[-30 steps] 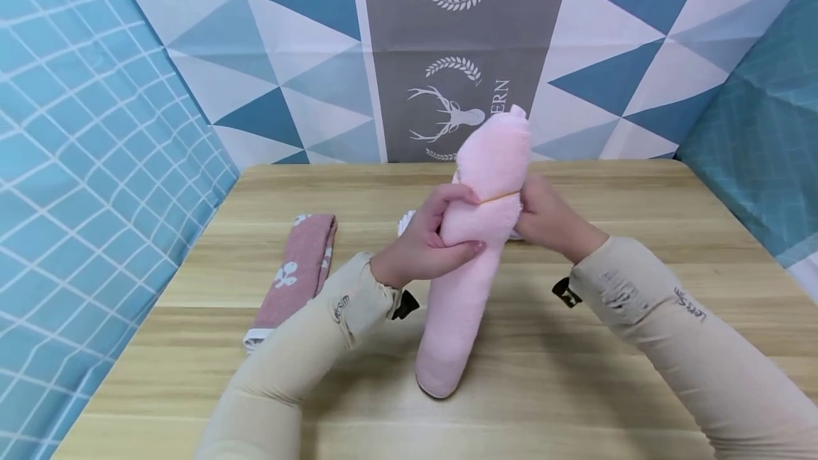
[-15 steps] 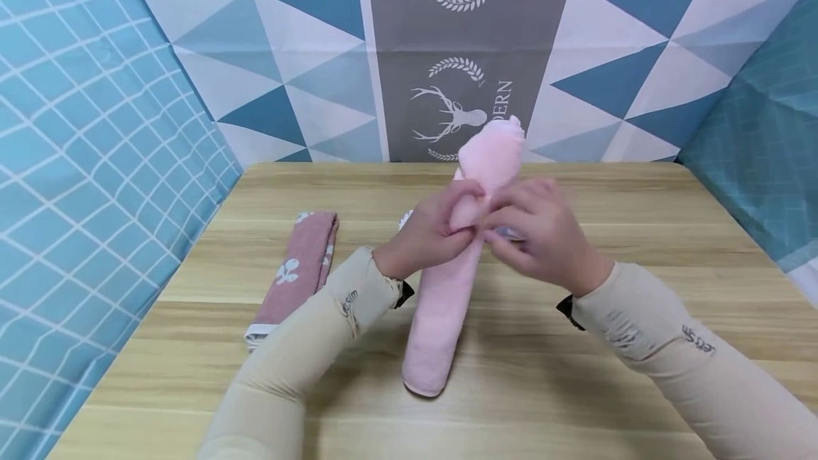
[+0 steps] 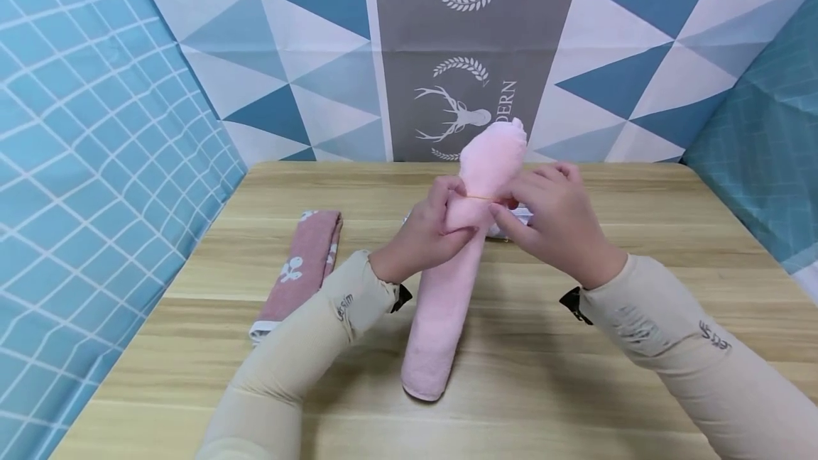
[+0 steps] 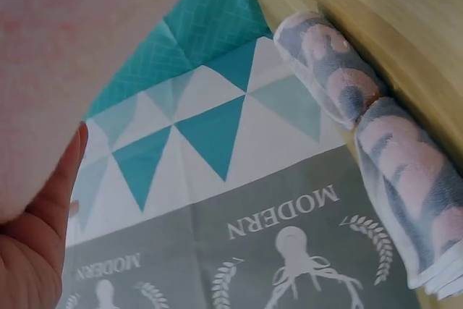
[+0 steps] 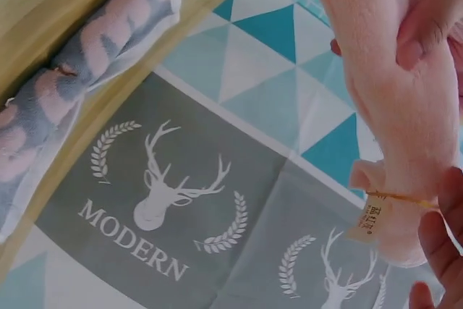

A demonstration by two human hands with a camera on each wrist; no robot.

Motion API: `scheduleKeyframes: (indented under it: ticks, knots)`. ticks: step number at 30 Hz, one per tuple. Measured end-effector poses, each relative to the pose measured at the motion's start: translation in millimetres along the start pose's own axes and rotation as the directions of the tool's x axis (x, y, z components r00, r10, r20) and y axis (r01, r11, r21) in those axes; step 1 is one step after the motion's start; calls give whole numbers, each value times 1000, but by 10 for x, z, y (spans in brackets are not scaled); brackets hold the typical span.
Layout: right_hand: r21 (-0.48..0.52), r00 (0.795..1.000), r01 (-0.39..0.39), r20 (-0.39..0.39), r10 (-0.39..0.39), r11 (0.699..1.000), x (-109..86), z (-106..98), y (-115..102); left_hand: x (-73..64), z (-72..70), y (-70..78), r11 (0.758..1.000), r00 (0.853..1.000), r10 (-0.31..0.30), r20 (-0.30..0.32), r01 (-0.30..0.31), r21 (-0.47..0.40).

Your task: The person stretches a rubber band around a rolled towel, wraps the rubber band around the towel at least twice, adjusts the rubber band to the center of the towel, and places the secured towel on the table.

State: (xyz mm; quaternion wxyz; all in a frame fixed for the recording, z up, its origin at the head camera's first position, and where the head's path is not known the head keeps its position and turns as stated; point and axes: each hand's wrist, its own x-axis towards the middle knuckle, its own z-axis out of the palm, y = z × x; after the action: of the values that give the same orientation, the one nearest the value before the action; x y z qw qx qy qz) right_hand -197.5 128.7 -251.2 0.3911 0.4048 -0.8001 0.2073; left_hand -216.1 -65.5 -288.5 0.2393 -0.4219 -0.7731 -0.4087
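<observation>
pink rolled towel mid-view on my head feed, held over the wooden table, standing at a tilt with its top leaning away and to the right. whether its lower end touches the wood, i cannot tell from here.

left hand: clamped on the roll, thumb on the near face, fingers bent round the left side, just below a thin orange band. the left wrist feed gives me little of that grip; the palm is large and blurred there.

right hand: thumb and forefinger together at the band, pinching it against the roll's right side. the other fingers are bent above. on the right wrist feed i see the band drawn out towards these fingers, and a small printed label beside it on the towel.

behind the pink roll, a grey-and-pink patterned roll lies on the table, cinched at its middle; on the head feed the hands and the pink roll cover much of it. to the left, a folded dusty-pink towel with white motifs lies flat, near the left forearm.

beige sleeves on both arms. beyond the table, a backdrop of triangles and white deer heads; blue gridded cloth along the left.
</observation>
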Motion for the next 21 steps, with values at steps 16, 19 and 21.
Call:
scheduleKeyframes:
  ticks: [16, 19, 21]
  knots:
    - [-198, 984, -172, -87, 157, 965, -199, -75, -17, 69, 126, -165, 984, 968, -169, -185, 155, -85]
    - [-274, 983, -184, -65, 173, 944, -226, -62, -43, 65, 91, -161, 970, 944, -241, -224, 226, -90]
    - [-340, 980, -197, -65, 186, 919, -234, -41, -41, 62, 41, -175, 963, 926, -271, -262, 259, -82]
